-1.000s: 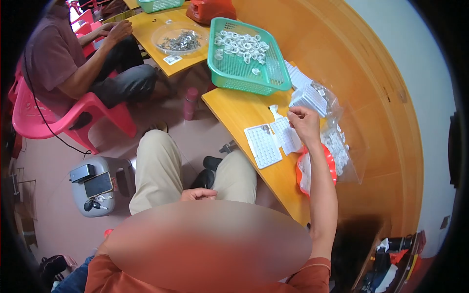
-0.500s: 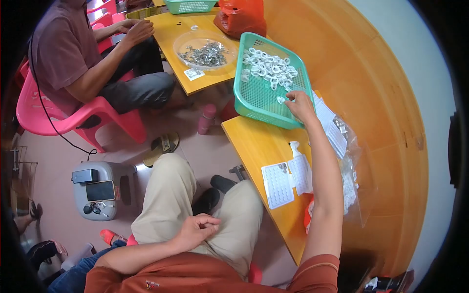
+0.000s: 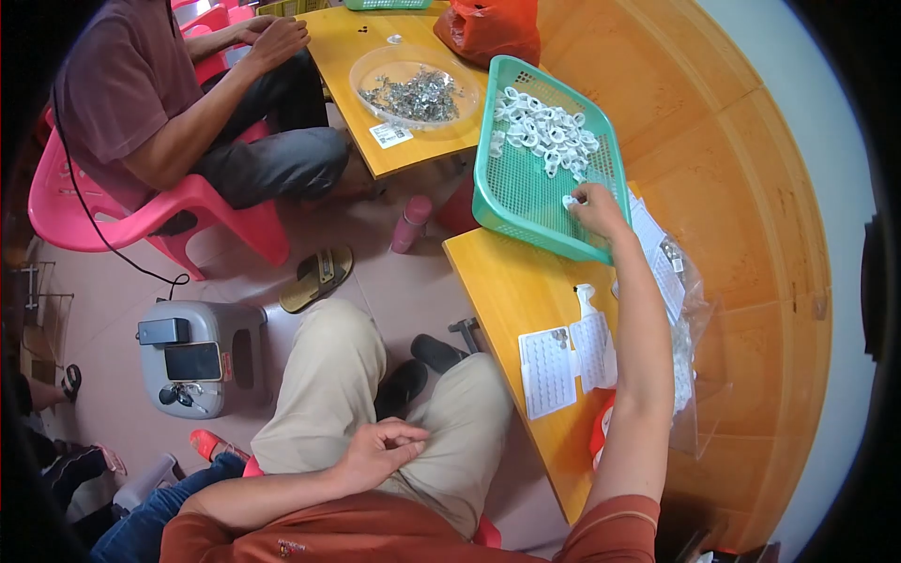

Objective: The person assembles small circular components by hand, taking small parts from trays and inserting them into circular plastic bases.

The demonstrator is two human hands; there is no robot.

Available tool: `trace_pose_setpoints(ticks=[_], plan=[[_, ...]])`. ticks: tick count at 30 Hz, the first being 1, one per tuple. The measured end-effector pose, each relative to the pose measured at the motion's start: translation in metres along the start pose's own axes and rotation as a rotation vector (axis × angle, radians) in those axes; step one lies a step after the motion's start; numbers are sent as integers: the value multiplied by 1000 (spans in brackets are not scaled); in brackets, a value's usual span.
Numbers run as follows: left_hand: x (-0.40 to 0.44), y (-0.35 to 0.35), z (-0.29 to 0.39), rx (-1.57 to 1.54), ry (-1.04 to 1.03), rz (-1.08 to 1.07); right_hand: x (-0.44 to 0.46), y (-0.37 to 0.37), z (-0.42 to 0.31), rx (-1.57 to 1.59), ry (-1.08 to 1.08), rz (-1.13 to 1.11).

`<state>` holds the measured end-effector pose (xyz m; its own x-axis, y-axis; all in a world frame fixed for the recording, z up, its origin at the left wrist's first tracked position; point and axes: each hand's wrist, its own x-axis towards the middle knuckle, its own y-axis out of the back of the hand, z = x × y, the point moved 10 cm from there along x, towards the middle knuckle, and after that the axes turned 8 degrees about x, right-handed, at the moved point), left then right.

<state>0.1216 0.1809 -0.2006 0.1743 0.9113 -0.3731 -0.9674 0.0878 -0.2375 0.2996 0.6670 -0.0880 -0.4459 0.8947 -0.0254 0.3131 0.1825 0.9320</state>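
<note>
My right hand (image 3: pixel 598 212) reaches into the near end of a green plastic basket (image 3: pixel 549 246). Its fingertips are closed on a small white plastic piece (image 3: pixel 569 201). Farther up the basket lies a pile of white ring-shaped plastic pieces (image 3: pixel 546 134). Resting on my lap, my left hand (image 3: pixel 380 452) has loosely bent fingers with a gap between them, and nothing shows in it. Below my right forearm's reach, a white tray with rows of small cells (image 3: pixel 547 375) and a second white sheet (image 3: pixel 593 349) lie on the yellow table (image 3: pixel 488 272).
A clear round tub (image 3: pixel 361 70) of small metal parts stands on the far table, beside a red plastic bag (image 3: pixel 488 33). A person (image 3: pixel 131 103) sits at left on a pink chair (image 3: pixel 75 206). On the floor are a grey stool (image 3: pixel 244 347) and a pink bottle (image 3: pixel 411 225).
The whole view has shifted, so the tables and basket appear farther right. My right fingertips have come onto the white piece. My left hand stays on my lap.
</note>
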Motion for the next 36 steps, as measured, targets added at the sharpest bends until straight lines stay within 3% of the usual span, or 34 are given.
trace_pose_setpoints(ticks=[2, 6, 11, 14, 20, 22, 25, 28, 36], plan=[[-1, -1, 0, 5, 16, -4, -15, 20, -8, 144, -99, 56], [-5, -3, 7, -20, -4, 34, -38, 50, -18, 401, -85, 181], [-11, -2, 30, 68, -95, 65, -123, 74, -89, 854, -62, 216], [-17, -1, 44, 107, -186, 110, -188, 55, -135, 1077, -73, 121], [-29, 0, 58, 203, -290, 188, -307, -60, -193, 1643, -254, -246], [-35, 1, 69, 240, -325, 207, -332, -90, -206, 1727, -297, -302], [-31, 0, 54, -47, -308, 196, -361, -124, -222, 1813, -340, -360], [-33, -3, 56, -106, -270, 162, -374, -145, -235, 1862, -317, -376], [-34, -6, 58, -190, -258, 134, -382, -151, -236, 1822, -349, -221]])
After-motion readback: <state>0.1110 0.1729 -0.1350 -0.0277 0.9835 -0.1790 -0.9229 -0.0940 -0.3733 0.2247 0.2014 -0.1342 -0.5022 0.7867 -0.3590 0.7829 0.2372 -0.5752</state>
